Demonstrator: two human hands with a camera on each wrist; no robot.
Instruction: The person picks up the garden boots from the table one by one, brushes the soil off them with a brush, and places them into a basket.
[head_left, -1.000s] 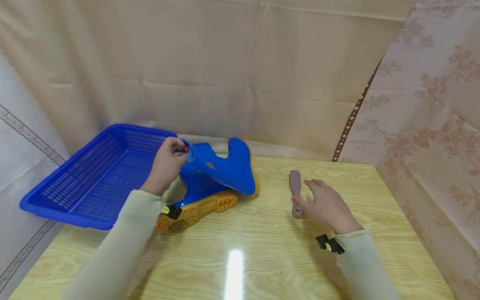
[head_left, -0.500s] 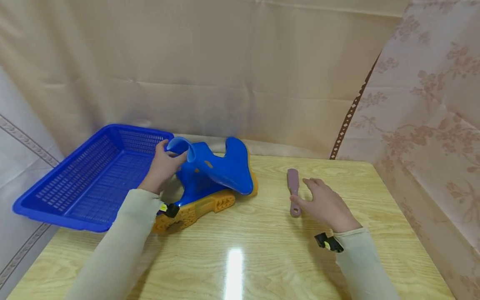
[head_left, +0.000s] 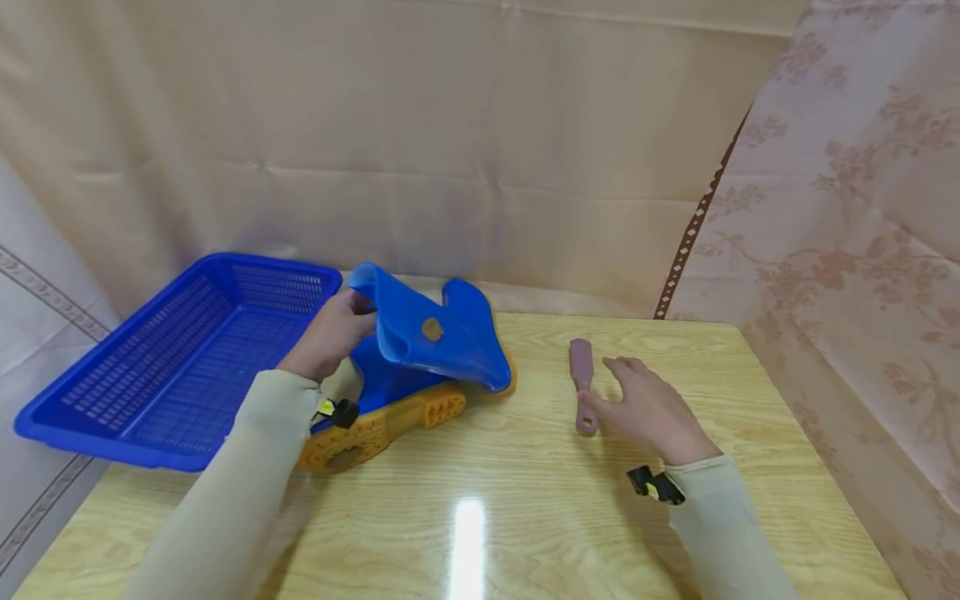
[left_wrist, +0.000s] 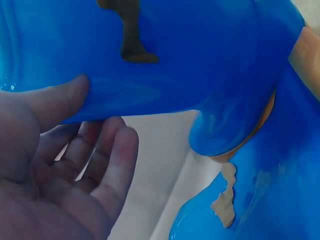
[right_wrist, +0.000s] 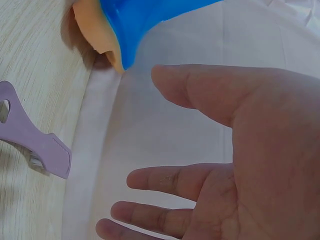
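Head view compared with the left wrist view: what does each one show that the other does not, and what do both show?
Only the head view shows the blue basket, the wooden table, the mauve brush lying flat with the right hand open beside it, and the boot's orange sole.

Only the left wrist view shows the palm side of the left hand, thumb pressed on the outer blue surface with the fingers below it.

Both show the left hand holding the bent shaft of the blue rubber boot.
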